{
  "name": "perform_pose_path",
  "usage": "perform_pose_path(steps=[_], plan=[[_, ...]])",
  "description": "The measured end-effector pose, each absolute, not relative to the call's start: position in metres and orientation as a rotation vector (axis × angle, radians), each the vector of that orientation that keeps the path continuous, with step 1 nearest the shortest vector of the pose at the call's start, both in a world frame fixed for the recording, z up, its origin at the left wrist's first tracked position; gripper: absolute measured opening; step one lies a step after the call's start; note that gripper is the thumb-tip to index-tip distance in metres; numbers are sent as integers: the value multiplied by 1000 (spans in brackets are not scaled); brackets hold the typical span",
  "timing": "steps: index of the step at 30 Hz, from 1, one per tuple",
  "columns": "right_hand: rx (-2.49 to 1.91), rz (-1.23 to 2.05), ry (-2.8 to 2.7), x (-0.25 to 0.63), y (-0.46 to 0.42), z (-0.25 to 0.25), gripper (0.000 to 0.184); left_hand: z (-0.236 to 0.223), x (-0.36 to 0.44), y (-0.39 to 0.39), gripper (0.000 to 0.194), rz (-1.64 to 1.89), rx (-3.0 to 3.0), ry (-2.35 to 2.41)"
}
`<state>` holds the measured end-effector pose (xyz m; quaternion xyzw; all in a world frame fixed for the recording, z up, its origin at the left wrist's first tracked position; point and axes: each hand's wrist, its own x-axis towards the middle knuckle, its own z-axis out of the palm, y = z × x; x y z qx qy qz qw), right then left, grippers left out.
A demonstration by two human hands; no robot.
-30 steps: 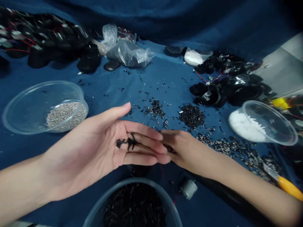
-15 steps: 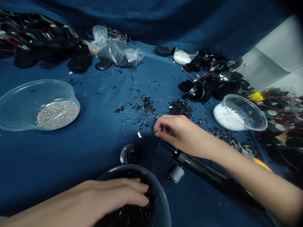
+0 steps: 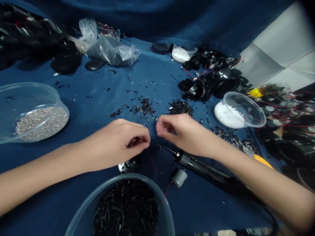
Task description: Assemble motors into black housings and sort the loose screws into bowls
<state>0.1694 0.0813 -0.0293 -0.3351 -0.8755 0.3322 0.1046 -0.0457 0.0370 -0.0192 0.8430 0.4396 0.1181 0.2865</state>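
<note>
Head view: left hand (image 3: 120, 141), right hand (image 3: 183, 134) just apart beyond tub rim (image 3: 128, 176).

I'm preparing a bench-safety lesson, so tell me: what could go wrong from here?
The screwdriver points its bare bit toward the gap between the left hand and right hand; a finger might get pricked.

The scattered black screws lie near a separate dark pile, so a stray sweep could mix them.

The thin red wire at the motor might snag and drag it.

Black screws (image 3: 125, 208), plain blue cloth (image 3: 91, 113)
</note>
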Motion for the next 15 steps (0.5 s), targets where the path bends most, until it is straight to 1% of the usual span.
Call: perform_pose_path(steps=[3, 7, 9, 11, 13, 15], plan=[[-1160, 899, -2452, 194, 70, -10, 6, -31, -26, 43, 14, 68, 2334, 1064], [-1272, 830, -2480, 219, 41, 1, 8, -38, -8, 46, 25, -116, 2458, 1237], [-1271, 824, -2539, 223, 26, -1, 12, -41, -3, 47, 27, -103, 2547, 1285], [-1256, 797, -2619, 220, 14, -6, 16, -44, -1, 47, 23, -59, 2612, 1267], [-1225, 692, -2718, 214, 8, -12, 17, -48, -1, 45, 16, -5, 2630, 1230], [-1158, 514, -2845, 204, 5, -17, 17, -52, -2, 43, 10, 29, 2631, 1182]])
